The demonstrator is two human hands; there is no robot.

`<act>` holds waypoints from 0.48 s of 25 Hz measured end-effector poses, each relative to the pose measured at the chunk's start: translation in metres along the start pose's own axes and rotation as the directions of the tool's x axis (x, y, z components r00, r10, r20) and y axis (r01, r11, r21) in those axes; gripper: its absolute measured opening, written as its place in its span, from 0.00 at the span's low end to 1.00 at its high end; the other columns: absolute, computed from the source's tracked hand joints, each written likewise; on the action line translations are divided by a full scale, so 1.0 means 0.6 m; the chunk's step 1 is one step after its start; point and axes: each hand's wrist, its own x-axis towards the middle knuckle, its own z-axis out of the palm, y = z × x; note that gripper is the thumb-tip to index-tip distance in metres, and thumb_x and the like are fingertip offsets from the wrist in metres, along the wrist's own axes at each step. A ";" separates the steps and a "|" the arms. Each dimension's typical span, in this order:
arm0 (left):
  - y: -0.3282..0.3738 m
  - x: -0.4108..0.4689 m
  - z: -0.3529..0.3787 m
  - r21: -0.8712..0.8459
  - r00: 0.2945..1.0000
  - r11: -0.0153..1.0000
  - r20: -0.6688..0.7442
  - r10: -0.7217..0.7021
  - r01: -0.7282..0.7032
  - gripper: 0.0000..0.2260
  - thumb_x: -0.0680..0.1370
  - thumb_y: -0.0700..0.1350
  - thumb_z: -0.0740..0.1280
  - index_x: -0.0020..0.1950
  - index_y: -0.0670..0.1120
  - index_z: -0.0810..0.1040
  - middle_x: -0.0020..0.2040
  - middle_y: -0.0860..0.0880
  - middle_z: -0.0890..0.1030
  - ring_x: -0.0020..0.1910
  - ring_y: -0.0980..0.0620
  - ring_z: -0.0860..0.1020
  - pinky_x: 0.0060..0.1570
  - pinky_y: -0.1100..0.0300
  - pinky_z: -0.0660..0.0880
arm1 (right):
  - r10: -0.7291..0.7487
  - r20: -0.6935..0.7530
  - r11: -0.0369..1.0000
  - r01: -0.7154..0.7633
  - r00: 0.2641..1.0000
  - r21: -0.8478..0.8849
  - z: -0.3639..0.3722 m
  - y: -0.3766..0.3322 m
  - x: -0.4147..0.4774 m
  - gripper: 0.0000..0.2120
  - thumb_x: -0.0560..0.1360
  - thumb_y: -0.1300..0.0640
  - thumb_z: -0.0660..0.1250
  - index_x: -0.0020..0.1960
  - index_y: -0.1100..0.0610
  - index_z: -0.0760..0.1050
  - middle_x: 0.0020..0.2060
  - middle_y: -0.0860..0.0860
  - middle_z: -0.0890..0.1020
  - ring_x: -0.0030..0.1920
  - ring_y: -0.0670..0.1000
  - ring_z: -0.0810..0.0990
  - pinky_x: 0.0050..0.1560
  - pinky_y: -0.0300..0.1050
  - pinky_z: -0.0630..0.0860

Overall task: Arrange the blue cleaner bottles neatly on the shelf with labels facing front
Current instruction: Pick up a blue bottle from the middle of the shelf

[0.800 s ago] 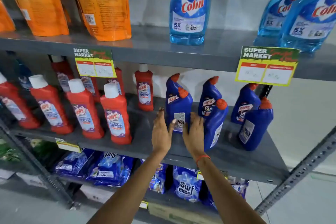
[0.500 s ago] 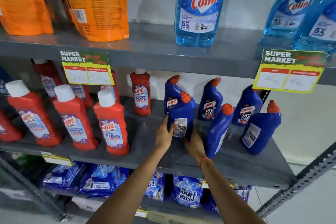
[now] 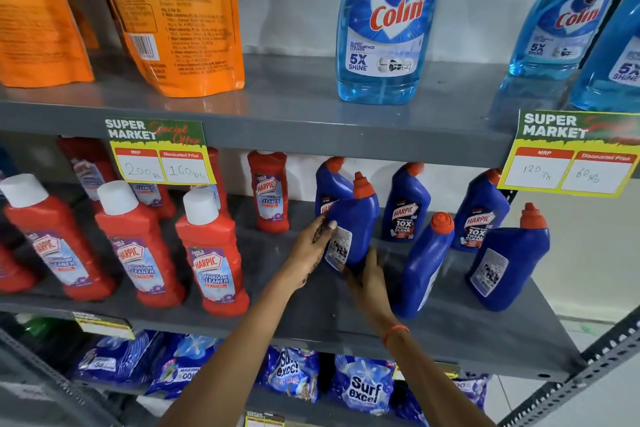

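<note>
Hands on one blue cleaner bottle (image 3: 353, 229), the landmark here, which stands on the grey middle shelf (image 3: 311, 319) with its back label toward the camera. The left hand (image 3: 311, 246) presses thumb and fingers against the bottle's left flank; the right hand (image 3: 369, 279) cups its base from below and to the right, fingers spread. Together they clasp it, neither fist closed.

Risk: the bottle appears tilted, so a quick twist to bring the front label round could tip it into the bottle directly behind it (image 3: 329, 184), or swing the right wrist into the leaning bottle (image 3: 427, 260) just right of it, which looks unstable already.

Further right of the landmark stands another bottle showing its back label (image 3: 509, 263); behind and right, two bottles (image 3: 405, 208) (image 3: 481, 215) face front. Left of the landmark, red bathroom-cleaner bottles (image 3: 211, 253) stand well apart from it. Above it, the upper shelf edge with its price tag (image 3: 159, 152) limits any lift.
</note>
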 end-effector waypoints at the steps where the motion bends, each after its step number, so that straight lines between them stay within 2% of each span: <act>1: 0.010 -0.008 0.004 -0.028 0.999 1.000 0.033 0.001 0.000 0.16 0.79 0.48 0.60 0.66 0.51 0.67 0.59 0.49 0.76 0.56 0.54 0.75 0.55 0.60 0.74 | -0.027 0.008 1.000 0.027 1.000 0.015 0.000 -0.012 -0.003 0.28 0.70 0.48 0.68 0.66 0.48 0.62 0.59 0.55 0.77 0.57 0.53 0.78 0.60 0.53 0.75; 2: 0.015 -0.011 0.010 0.010 0.998 1.000 0.065 0.012 -0.012 0.17 0.78 0.51 0.61 0.67 0.53 0.66 0.58 0.52 0.76 0.56 0.55 0.75 0.54 0.61 0.73 | -0.054 0.032 0.997 0.052 0.998 0.048 0.000 -0.022 -0.005 0.31 0.72 0.53 0.68 0.71 0.48 0.58 0.61 0.53 0.76 0.59 0.50 0.77 0.62 0.50 0.74; 4: 0.020 -0.018 0.023 0.154 0.991 0.986 0.123 0.047 -0.066 0.22 0.74 0.53 0.66 0.67 0.54 0.65 0.52 0.56 0.77 0.52 0.59 0.76 0.50 0.64 0.72 | -0.096 0.078 0.992 0.089 0.992 0.090 0.006 -0.022 -0.006 0.34 0.74 0.61 0.65 0.75 0.49 0.53 0.66 0.53 0.73 0.64 0.50 0.74 0.65 0.50 0.72; 6: 0.021 -0.015 0.030 0.192 0.996 0.978 0.060 0.069 -0.080 0.20 0.71 0.50 0.71 0.61 0.52 0.70 0.47 0.56 0.79 0.46 0.61 0.77 0.46 0.66 0.73 | -0.123 0.093 0.991 0.118 0.988 0.060 0.015 -0.016 -0.012 0.35 0.74 0.63 0.65 0.75 0.50 0.52 0.69 0.56 0.69 0.68 0.54 0.71 0.68 0.51 0.70; 7: 0.020 -0.011 0.028 0.185 0.996 0.979 -0.016 0.093 -0.088 0.17 0.70 0.48 0.73 0.55 0.51 0.73 0.46 0.53 0.80 0.45 0.58 0.79 0.45 0.65 0.74 | -0.146 0.096 0.989 0.143 0.985 0.035 0.019 -0.012 -0.016 0.36 0.74 0.64 0.65 0.75 0.49 0.50 0.69 0.55 0.66 0.68 0.53 0.69 0.68 0.45 0.69; 9: 0.010 -0.003 0.016 0.207 0.976 0.968 -0.138 0.170 -0.139 0.10 0.69 0.46 0.74 0.47 0.49 0.76 0.41 0.49 0.82 0.42 0.51 0.81 0.42 0.66 0.77 | -0.158 0.115 0.987 0.155 0.981 0.029 0.021 -0.004 -0.021 0.39 0.73 0.66 0.66 0.73 0.45 0.48 0.67 0.51 0.62 0.65 0.48 0.67 0.63 0.28 0.66; 10: 0.004 -0.002 0.008 0.229 0.967 0.960 -0.158 0.199 -0.160 0.08 0.70 0.45 0.73 0.46 0.48 0.76 0.38 0.49 0.82 0.40 0.50 0.81 0.39 0.67 0.77 | -0.150 0.124 0.988 0.146 0.981 0.047 0.020 0.000 -0.021 0.39 0.73 0.67 0.66 0.72 0.44 0.49 0.66 0.51 0.61 0.64 0.47 0.67 0.61 0.25 0.67; 12: -0.004 0.004 -0.010 0.249 0.970 0.952 -0.120 0.211 -0.176 0.08 0.70 0.43 0.73 0.46 0.48 0.77 0.40 0.48 0.82 0.42 0.50 0.82 0.42 0.62 0.79 | -0.121 0.132 0.989 0.108 0.984 0.104 0.017 0.010 -0.012 0.37 0.73 0.67 0.66 0.73 0.46 0.52 0.68 0.55 0.63 0.63 0.47 0.71 0.64 0.34 0.72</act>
